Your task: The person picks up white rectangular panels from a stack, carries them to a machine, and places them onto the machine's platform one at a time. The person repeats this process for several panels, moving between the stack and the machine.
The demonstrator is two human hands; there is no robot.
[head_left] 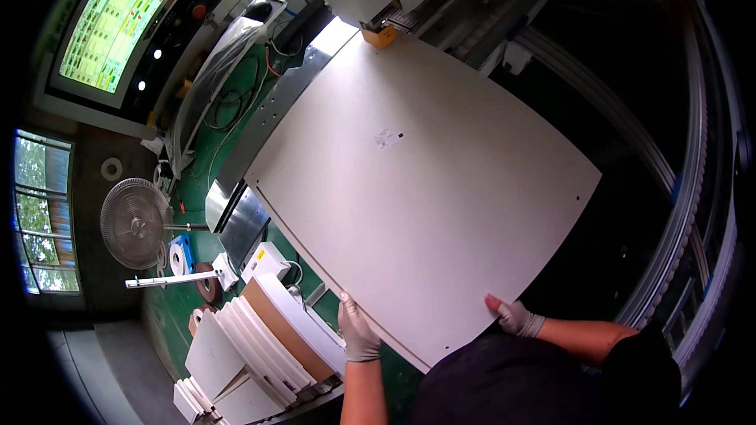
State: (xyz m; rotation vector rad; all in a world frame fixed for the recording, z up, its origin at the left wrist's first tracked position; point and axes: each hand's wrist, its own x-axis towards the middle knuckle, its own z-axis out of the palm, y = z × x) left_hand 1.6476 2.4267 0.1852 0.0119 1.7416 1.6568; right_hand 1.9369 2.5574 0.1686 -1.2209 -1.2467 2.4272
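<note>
A large white panel (425,181) fills the middle of the view, with a small printed label (385,138) on its face and small dark holes near some corners. Its far end reaches a machine with a yellow part (379,37). Gloved, my left hand (358,330) grips the panel's left edge, thumb on top and fingers out of sight below. At the near right edge my right hand (514,316), in a glove that leaves the thumb tip bare, holds the panel the same way. Both hands are closed on the board.
Left of the panel, white and brown boards (264,338) are stacked. A standing fan (137,223) and a lit control screen (114,25) are farther left. A metal rail (276,98) runs along the panel's far left edge; a curved-looking machine frame (685,212) stands at right.
</note>
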